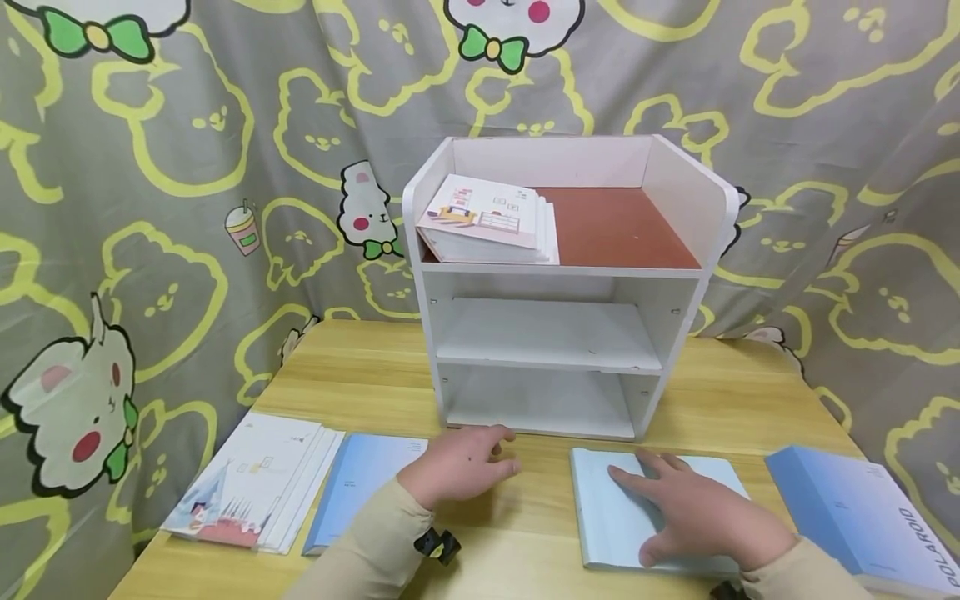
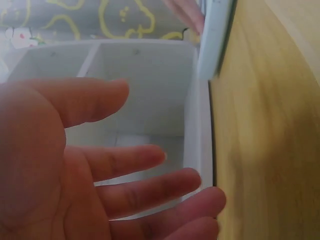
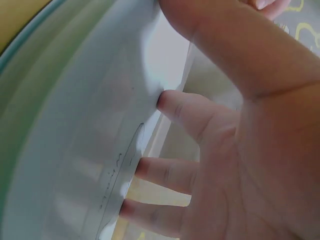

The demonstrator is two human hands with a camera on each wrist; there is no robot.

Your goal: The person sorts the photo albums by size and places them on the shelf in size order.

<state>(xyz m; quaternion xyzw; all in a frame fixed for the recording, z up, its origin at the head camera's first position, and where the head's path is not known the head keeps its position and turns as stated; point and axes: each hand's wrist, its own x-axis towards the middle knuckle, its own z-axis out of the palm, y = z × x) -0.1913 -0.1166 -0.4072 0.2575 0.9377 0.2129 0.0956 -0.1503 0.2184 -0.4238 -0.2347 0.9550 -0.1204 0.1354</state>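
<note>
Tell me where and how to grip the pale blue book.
I'd take the pale blue book by its left edge, coming from the left, thumb on top, fingers beneath. It lies flat, so that edge likely needs tilting up first. Bare tabletop adjoins it there, while the POLAROID book lies close on its right and the right hand touches its cover.

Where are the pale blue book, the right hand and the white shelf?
Pale blue book [image 1: 619, 522]: head view, on its cover.
Right hand [image 1: 693, 512]: head view, on its back.
White shelf [image 1: 547, 333]: head view, on its middle board.
</note>
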